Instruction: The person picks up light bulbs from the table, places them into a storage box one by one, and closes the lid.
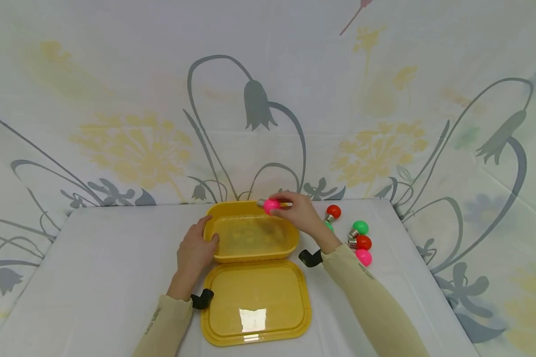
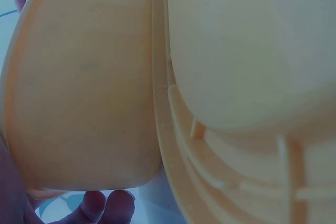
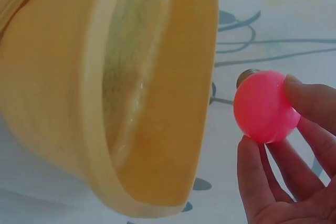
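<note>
My right hand (image 1: 297, 213) pinches a pink light bulb (image 1: 271, 206) by its round end, above the back right part of a yellow plastic container (image 1: 250, 258). In the right wrist view the thumb and fingertips hold the bulb (image 3: 265, 108), its metal screw base turned away from the palm. The container's inside looks bare. At its left end, my left hand (image 1: 194, 250) grips the wall. In the left wrist view two fingertips (image 2: 119, 207) show at the container's end; much of that hand is out of frame.
A yellow lid (image 1: 256, 302) lies flat in front of the container. To the right, several bulbs rest on the white cloth: a red one (image 1: 334, 211), a green one (image 1: 360, 227), another red one (image 1: 364, 242) and a pink one (image 1: 364, 257). A flower-printed curtain (image 1: 268, 148) rises behind the table.
</note>
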A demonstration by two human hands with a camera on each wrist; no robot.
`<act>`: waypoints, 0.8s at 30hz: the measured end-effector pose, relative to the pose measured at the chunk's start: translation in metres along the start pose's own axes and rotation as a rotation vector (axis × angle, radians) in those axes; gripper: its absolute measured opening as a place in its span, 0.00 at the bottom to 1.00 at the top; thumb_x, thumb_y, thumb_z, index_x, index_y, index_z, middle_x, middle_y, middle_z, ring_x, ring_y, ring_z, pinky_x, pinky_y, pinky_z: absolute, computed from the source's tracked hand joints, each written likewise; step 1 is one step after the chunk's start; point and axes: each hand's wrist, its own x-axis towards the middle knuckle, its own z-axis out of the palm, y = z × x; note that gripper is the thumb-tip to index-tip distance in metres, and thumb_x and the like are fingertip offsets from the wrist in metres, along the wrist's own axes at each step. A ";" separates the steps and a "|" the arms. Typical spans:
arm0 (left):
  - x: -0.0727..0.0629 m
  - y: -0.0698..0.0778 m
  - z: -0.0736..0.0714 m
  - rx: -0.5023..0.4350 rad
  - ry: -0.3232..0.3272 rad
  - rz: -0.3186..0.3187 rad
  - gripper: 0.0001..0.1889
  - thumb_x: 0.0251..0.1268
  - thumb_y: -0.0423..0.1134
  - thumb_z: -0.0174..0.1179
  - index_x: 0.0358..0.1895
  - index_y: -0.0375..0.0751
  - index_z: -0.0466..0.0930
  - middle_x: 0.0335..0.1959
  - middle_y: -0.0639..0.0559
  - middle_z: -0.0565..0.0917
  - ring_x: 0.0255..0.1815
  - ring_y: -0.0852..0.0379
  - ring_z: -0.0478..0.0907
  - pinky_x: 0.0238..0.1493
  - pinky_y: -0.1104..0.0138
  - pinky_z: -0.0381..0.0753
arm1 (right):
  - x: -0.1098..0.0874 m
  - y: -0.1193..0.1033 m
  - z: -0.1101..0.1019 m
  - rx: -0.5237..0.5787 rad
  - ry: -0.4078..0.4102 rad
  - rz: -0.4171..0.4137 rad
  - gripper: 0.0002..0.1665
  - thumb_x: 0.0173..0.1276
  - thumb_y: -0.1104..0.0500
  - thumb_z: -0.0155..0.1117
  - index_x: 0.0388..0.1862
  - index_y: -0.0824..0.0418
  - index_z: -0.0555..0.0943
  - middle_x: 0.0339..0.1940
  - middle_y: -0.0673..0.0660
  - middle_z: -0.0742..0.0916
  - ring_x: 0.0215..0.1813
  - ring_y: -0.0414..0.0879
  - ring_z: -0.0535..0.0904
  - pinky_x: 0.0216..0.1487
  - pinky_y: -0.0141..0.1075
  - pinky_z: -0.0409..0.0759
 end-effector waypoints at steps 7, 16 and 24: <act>0.000 0.000 0.000 0.000 0.000 -0.001 0.28 0.69 0.46 0.55 0.72 0.49 0.68 0.54 0.39 0.78 0.44 0.36 0.78 0.44 0.43 0.78 | 0.010 0.001 0.004 -0.013 -0.040 -0.011 0.21 0.64 0.58 0.73 0.55 0.61 0.83 0.53 0.55 0.85 0.55 0.52 0.81 0.55 0.41 0.81; 0.000 0.000 0.000 0.002 -0.001 -0.008 0.28 0.69 0.46 0.55 0.72 0.49 0.68 0.53 0.39 0.78 0.42 0.36 0.78 0.43 0.43 0.78 | 0.021 0.002 0.010 0.038 -0.136 -0.030 0.19 0.65 0.61 0.72 0.55 0.61 0.84 0.51 0.55 0.86 0.54 0.51 0.81 0.58 0.42 0.79; -0.001 0.001 0.000 -0.010 0.009 -0.005 0.28 0.68 0.46 0.56 0.71 0.48 0.69 0.53 0.38 0.78 0.42 0.37 0.78 0.43 0.43 0.79 | 0.030 0.003 0.017 0.071 -0.183 -0.010 0.20 0.64 0.62 0.71 0.56 0.61 0.84 0.53 0.55 0.86 0.55 0.50 0.80 0.58 0.40 0.79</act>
